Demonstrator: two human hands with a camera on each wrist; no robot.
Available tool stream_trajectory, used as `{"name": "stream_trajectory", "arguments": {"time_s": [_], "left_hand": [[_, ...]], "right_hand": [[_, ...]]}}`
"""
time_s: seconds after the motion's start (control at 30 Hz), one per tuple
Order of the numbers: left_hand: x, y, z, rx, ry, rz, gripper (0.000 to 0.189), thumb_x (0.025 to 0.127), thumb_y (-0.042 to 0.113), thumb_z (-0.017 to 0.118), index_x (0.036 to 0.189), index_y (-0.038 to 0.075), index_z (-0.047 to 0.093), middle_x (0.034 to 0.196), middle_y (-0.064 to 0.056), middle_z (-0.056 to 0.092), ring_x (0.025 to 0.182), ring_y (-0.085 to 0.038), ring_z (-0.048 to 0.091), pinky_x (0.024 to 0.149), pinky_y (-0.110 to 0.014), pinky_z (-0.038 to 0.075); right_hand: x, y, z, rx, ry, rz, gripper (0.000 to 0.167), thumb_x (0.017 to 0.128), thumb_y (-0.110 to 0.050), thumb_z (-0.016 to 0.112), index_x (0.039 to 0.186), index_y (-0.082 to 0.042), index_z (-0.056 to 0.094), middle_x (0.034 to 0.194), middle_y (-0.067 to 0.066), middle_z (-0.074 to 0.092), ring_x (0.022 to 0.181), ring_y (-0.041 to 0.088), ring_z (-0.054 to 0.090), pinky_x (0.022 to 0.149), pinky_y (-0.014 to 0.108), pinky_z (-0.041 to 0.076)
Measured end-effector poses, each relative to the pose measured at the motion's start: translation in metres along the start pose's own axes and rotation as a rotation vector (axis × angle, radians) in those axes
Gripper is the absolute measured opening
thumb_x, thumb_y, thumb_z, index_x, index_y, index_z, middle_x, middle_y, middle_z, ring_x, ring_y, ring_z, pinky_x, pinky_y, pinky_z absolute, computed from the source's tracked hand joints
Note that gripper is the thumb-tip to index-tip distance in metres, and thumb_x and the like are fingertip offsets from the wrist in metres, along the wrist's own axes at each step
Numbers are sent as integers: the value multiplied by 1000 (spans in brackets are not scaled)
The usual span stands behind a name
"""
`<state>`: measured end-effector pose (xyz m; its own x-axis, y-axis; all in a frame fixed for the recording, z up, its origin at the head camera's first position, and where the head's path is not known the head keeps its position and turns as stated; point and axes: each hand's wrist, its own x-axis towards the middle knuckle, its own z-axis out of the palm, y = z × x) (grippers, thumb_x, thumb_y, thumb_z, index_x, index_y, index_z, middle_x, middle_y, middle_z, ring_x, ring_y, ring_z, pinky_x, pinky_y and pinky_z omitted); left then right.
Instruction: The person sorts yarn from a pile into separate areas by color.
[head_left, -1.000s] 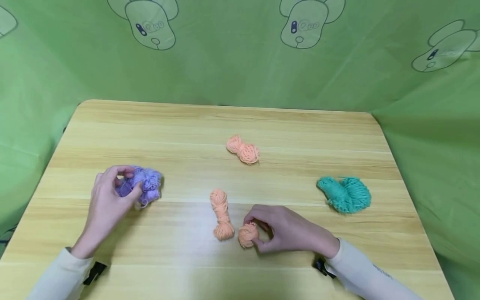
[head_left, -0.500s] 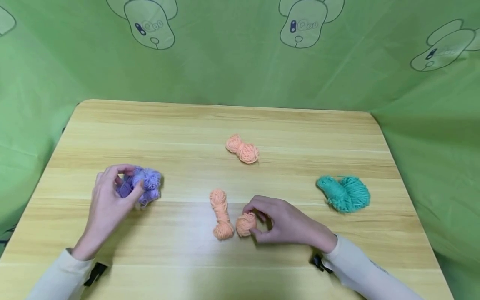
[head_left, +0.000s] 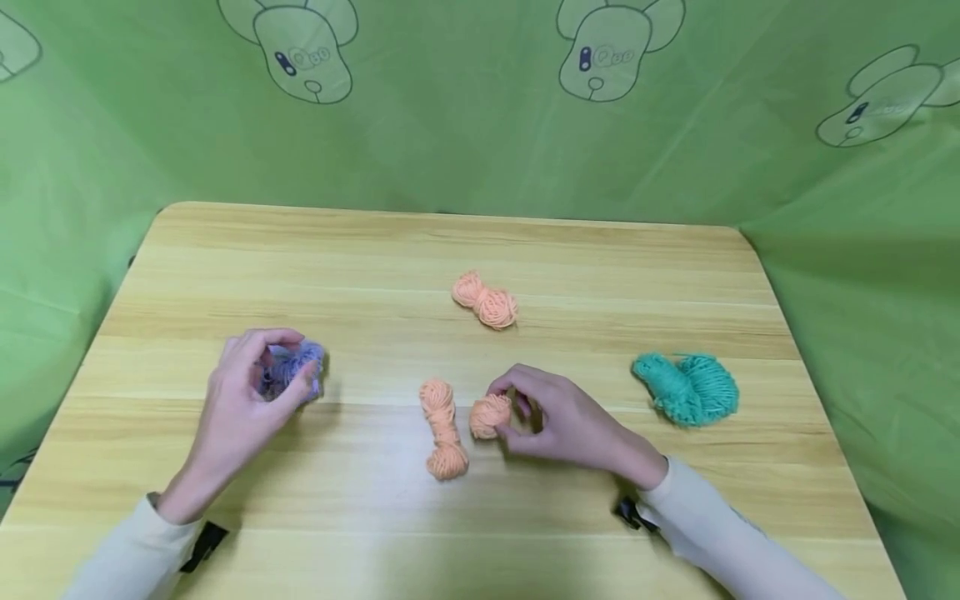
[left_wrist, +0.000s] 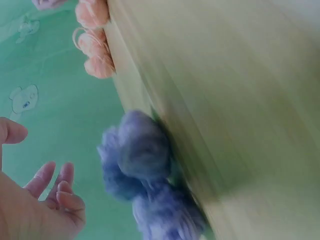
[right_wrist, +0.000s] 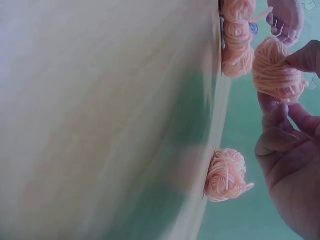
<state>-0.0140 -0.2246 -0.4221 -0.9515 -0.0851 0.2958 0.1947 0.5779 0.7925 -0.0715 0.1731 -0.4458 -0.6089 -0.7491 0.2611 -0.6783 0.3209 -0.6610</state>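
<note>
My right hand (head_left: pixel 562 417) pinches a small peach yarn ball (head_left: pixel 490 416) between thumb and fingers. In the right wrist view that ball is held up off the table, near the end of another peach skein. Just left of it on the table lies a longer peach yarn skein (head_left: pixel 444 429), tied at its middle. At the left, my left hand (head_left: pixel 251 387) hovers over bunched purple yarn (head_left: pixel 309 367) and hides part of it. The left wrist view shows the hand's fingers (left_wrist: pixel 42 180) spread, apart from the purple yarn, with nothing between them.
Farther back on the wooden table (head_left: pixel 360 250) lies another peach yarn skein (head_left: pixel 485 300). A teal yarn skein (head_left: pixel 688 389) rests at the right, beyond my right forearm. Green printed cloth (head_left: pixel 465 125) hangs around the table's back and sides.
My right hand has moved away from me with the peach yarn ball, passing along the longer skein. My left hand has let go of the purple yarn and shifted right over it.
</note>
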Motion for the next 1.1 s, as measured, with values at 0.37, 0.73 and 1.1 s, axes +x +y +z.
{"name": "stream_trajectory", "arguments": {"time_s": [0.37,0.73,1.1], "left_hand": [[1,12,26,-112,-132,89,31,92,3,83,121,5,72,101,-4,70,76,-25,56,61,-24,46],[-4,20,48,-105,-279,-12,32,93,12,83,122,5,72,99,1,71,70,-15,59,59,-28,51],[-17,29,71,-87,-339,-88,34,93,22,88,119,7,73,87,9,69,61,-9,56,56,-27,47]], "right_hand": [[18,5,-11,3,112,39,40,88,-6,85,124,-11,68,86,4,61,73,15,55,58,23,46],[40,12,-23,-6,201,135,39,89,-9,86,124,-8,69,83,6,59,70,25,57,59,27,49],[61,22,-32,19,301,332,39,92,-14,83,128,-5,69,85,14,62,74,19,56,65,30,49]]}}
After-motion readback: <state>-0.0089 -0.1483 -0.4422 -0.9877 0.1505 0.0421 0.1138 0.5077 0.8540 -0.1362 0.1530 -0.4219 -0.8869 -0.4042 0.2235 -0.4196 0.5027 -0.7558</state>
